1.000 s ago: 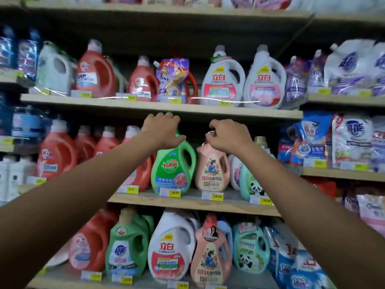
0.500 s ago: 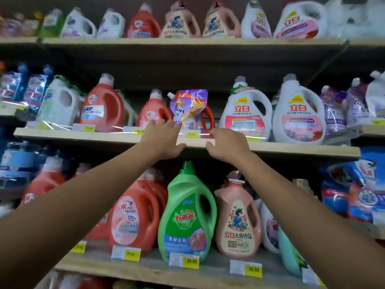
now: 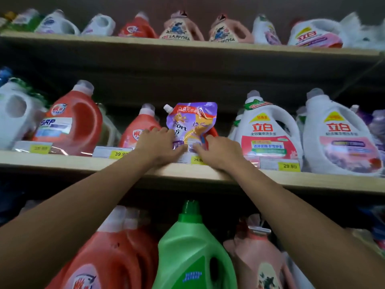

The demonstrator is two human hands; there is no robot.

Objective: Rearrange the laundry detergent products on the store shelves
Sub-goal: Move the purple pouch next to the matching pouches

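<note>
Jugs crowd the middle shelf (image 3: 83,161): a red jug (image 3: 136,130) just left of the purple refill pouch (image 3: 192,124), another red one behind it, a white jug (image 3: 268,132) to its right. The pouch stands upright at the shelf's front edge, long axis vertical, spout at top left. Left hand (image 3: 160,146) and right hand (image 3: 218,152) press loosely curled fingers against its lower corners.

a purple spouted detergent pouch (image 3: 191,124) stands upright at the middle shelf's (image 3: 83,163) front edge.

A shop: wooden shelves (image 3: 62,161) of detergent jugs (image 3: 268,132) behind yellow price tags (image 3: 288,166).
</note>
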